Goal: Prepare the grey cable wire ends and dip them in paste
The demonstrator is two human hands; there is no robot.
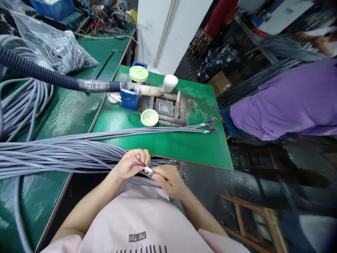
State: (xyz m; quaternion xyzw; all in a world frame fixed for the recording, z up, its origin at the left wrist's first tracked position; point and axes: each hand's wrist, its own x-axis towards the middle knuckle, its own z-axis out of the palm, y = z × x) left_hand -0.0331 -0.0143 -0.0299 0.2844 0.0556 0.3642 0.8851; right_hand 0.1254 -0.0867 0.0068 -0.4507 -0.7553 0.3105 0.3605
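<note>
Close to my body, my right hand (pixel 168 178) grips a grey multi-core cable (pixel 149 169) just behind its white end wrap. Thin red, blue and dark wires (pixel 137 162) fan out of that end toward my left hand (pixel 133 162). The left fingers are curled around these wires, and the fingertips touch them. Beside and under my hands runs a thick bundle of grey cables (pixel 79 154), with stripped coloured ends (pixel 180 168) hanging at the table's front edge. A few more grey cables (pixel 158 130) lie across the green table, their coloured ends pointing right.
A solder pot (pixel 165 107) is set in the green tabletop (pixel 205 147). Around it are an open round tin (pixel 150 117), a white tub (pixel 170 83) and a blue box (pixel 129 99) under a corrugated hose (pixel 60 79). A person in purple (pixel 286 102) sits at the right.
</note>
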